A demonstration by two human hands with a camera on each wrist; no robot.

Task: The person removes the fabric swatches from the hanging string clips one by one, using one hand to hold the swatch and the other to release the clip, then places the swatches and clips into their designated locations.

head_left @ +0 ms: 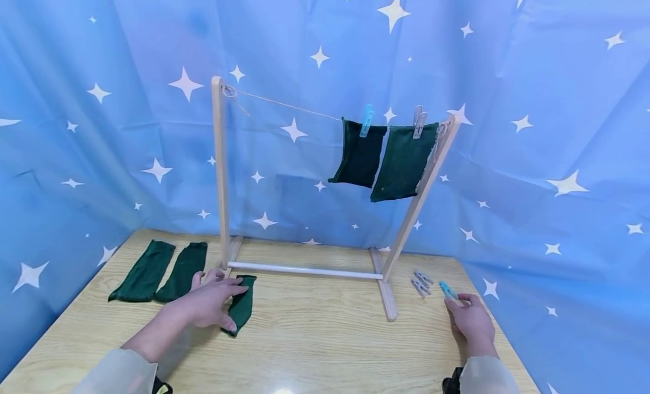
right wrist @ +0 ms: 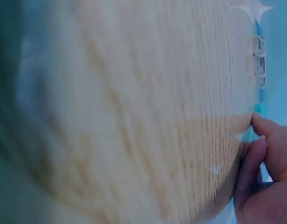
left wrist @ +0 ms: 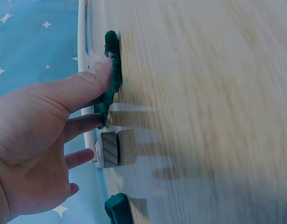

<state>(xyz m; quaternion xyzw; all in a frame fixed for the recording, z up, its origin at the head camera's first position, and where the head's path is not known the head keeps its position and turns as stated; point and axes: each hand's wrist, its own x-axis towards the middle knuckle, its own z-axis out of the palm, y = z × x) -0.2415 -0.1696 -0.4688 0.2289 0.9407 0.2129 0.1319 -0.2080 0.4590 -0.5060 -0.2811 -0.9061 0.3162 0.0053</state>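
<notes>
My left hand is over a dark green cloth on the table, left of center. In the left wrist view, the thumb rests against this cloth, and the fairly straight index finger reaches its other end. At the right, my right hand pinches a turquoise clothespin between thumb and index finger. The right wrist view shows only a bit of that clothespin beyond the fingertips. Several pale clothespins lie just left of it.
A wooden drying rack with a string stands at the back. Two green cloths hang at its right, one under a blue clothespin, one under a pale clothespin. Two more green cloths lie at far left.
</notes>
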